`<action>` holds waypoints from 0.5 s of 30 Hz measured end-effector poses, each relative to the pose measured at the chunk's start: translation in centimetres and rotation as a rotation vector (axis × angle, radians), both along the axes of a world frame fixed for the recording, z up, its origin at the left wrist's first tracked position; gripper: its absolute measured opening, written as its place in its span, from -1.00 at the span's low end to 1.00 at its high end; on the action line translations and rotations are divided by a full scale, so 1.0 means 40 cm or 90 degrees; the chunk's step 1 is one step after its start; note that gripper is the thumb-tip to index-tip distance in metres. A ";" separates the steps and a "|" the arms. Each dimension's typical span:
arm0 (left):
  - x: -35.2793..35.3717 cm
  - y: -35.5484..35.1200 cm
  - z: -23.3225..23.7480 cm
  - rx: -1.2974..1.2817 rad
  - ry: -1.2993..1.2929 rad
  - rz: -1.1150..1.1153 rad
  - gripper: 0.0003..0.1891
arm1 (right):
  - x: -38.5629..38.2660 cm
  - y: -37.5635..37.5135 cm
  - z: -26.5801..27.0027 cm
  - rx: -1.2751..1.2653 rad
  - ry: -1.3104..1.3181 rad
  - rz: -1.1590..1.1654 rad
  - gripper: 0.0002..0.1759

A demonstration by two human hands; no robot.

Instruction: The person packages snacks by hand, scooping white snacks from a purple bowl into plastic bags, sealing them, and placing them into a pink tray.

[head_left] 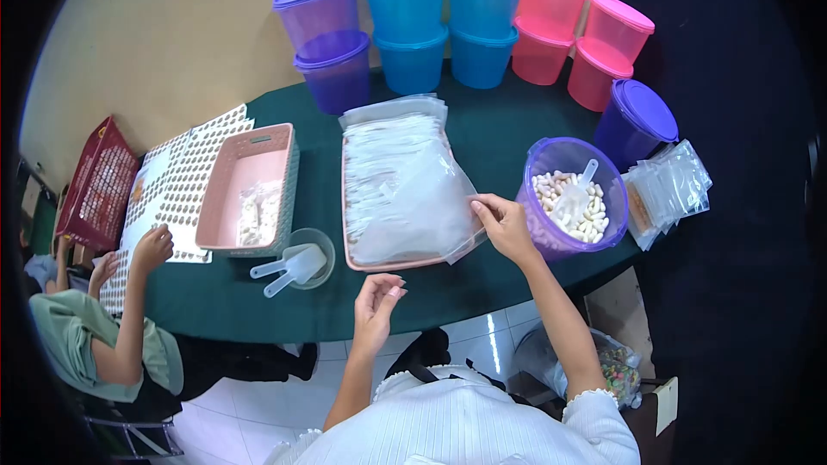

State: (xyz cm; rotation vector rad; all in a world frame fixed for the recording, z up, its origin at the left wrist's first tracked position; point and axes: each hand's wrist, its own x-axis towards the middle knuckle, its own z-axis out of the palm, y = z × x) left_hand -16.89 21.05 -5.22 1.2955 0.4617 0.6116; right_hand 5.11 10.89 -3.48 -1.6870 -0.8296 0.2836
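My right hand (504, 222) pinches the edge of a clear plastic bag (438, 194). This bag lies slanted over a stack of flat plastic bags (388, 155) in a pink tray (346, 237). My left hand (376, 306) hovers in front of the tray by the table edge, its fingers loosely curled and apart, with nothing visible in them. To the right of my right hand stands an open purple tub (560, 245) full of white and pale pink capsule-shaped pieces (594, 226). A white scoop (575, 198) rests on them.
Lidded tubs in purple, blue (405, 4) and pink line the back. A basket (228, 151) with a filled packet, a bowl of scoops (297, 265) and sticker sheets (185, 164) lie left. A co-worker (95, 336) sits there. Packed bags (672, 185) lie far right.
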 end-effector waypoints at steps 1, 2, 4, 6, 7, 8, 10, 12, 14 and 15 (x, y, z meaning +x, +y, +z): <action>0.025 0.013 -0.004 0.017 -0.006 0.006 -0.85 | 0.009 -0.002 0.002 0.026 0.038 -0.008 -0.81; 0.051 0.023 0.001 0.023 0.003 0.014 -0.82 | 0.020 -0.004 0.007 0.052 0.075 -0.014 -0.81; 0.092 0.058 -0.005 0.018 -0.007 -0.012 -0.81 | 0.039 -0.008 0.032 0.059 0.122 0.010 -0.77; 0.135 0.078 0.014 0.018 -0.015 -0.007 -0.79 | 0.050 -0.002 0.070 0.064 0.148 0.021 -0.75; 0.156 0.088 0.021 0.021 -0.016 -0.004 -0.78 | 0.056 0.004 0.082 0.061 0.144 0.023 -0.75; 0.178 0.098 0.021 0.017 -0.018 -0.003 -0.78 | 0.061 0.008 0.091 0.079 0.177 0.016 -0.76; 0.213 0.112 0.013 0.053 0.011 -0.012 -0.75 | 0.062 0.008 0.106 0.089 0.213 0.006 -0.76; 0.236 0.126 0.002 0.032 0.012 -0.031 -0.72 | 0.065 0.003 0.118 0.075 0.254 0.005 -0.76; 0.261 0.129 -0.005 0.014 0.009 -0.051 -0.69 | 0.069 -0.008 0.110 0.032 0.214 0.005 -0.77; 0.268 0.126 -0.007 -0.097 -0.101 -0.056 -0.66 | 0.069 -0.020 0.116 0.017 0.206 0.020 -0.79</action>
